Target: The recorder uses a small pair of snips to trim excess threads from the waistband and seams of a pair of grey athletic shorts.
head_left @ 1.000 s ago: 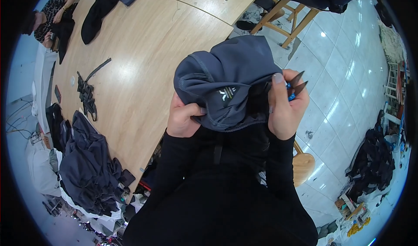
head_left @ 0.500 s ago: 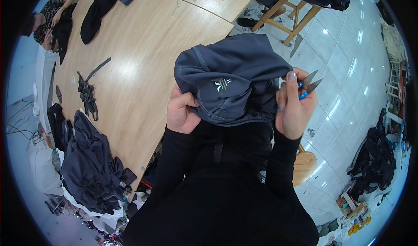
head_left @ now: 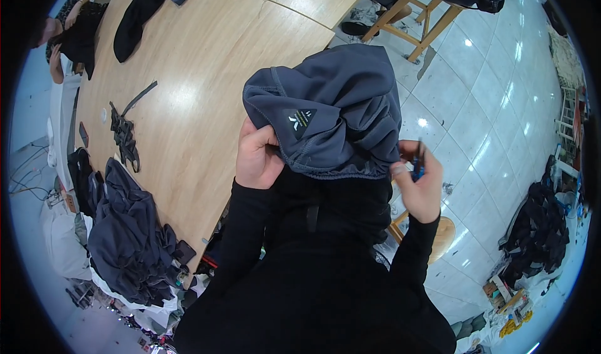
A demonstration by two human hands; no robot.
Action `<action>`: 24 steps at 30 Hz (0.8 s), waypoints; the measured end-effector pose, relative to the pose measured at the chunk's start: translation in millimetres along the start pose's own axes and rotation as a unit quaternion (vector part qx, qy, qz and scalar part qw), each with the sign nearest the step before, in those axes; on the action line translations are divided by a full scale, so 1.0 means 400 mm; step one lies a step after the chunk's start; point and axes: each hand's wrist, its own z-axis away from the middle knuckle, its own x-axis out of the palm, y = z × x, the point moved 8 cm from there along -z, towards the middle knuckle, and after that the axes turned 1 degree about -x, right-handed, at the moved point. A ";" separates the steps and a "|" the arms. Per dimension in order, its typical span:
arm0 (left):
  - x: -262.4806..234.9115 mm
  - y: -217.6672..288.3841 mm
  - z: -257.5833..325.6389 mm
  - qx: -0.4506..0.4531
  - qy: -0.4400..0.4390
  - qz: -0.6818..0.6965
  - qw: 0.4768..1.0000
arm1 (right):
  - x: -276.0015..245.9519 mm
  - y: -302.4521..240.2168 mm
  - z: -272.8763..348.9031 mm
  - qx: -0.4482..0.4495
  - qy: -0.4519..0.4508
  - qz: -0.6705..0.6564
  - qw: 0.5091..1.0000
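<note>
A dark grey garment [head_left: 344, 91] with pale seam stitching, a gathered elastic edge and a small dark triangular label [head_left: 300, 121] hangs in front of me. My left hand [head_left: 258, 156] pinches its left side, thumb on top of the cloth. At the right end of the gathered edge is my right hand [head_left: 422, 182], its thumb tip against the cloth. Blue-handled thread snips [head_left: 419, 161] are tucked in that hand, the blades seen nearly edge-on. Whether the right fingers also grip the cloth is hard to see.
A wooden table [head_left: 206, 72] lies to the left, bearing a dark strap bundle [head_left: 125, 135] and a heap of grey garments [head_left: 128, 235]. Another person [head_left: 75, 22] works at the far left. A wooden stool [head_left: 413, 34] stands far right, a round wooden seat [head_left: 443, 238] close by, dark cloth [head_left: 535, 229] on the floor.
My right hand has moved down along the garment's right side to the gathered edge, and the snips have turned. The garment has shifted slightly left, its label now flatter to view.
</note>
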 end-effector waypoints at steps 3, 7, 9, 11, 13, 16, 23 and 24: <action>-0.022 -0.005 0.005 -0.006 0.026 -0.046 0.999 | 0.038 0.027 0.001 0.047 -0.029 0.021 0.998; 0.063 0.031 0.026 0.111 0.121 -0.169 0.972 | 0.020 0.044 0.002 0.053 0.013 -0.094 0.994; 0.132 0.092 0.076 0.225 0.188 -0.253 0.922 | 0.012 0.048 0.003 0.054 0.001 -0.171 0.984; 0.242 0.141 0.123 0.379 0.034 -0.473 0.794 | 0.017 0.061 0.009 0.127 0.000 -0.392 0.911; 0.339 0.088 0.103 0.314 -0.122 -0.628 0.701 | 0.015 0.058 -0.001 0.143 0.024 -0.406 0.902; 0.342 -0.002 0.063 0.255 -0.141 -0.738 0.608 | 0.061 0.073 -0.003 0.144 -0.072 -0.608 0.778; 0.243 0.015 0.016 0.286 -0.022 -0.729 0.622 | 0.081 0.085 0.007 0.134 -0.094 -0.617 0.770; 0.245 0.022 0.020 0.302 -0.001 -0.717 0.628 | 0.077 0.091 0.011 0.141 -0.082 -0.619 0.769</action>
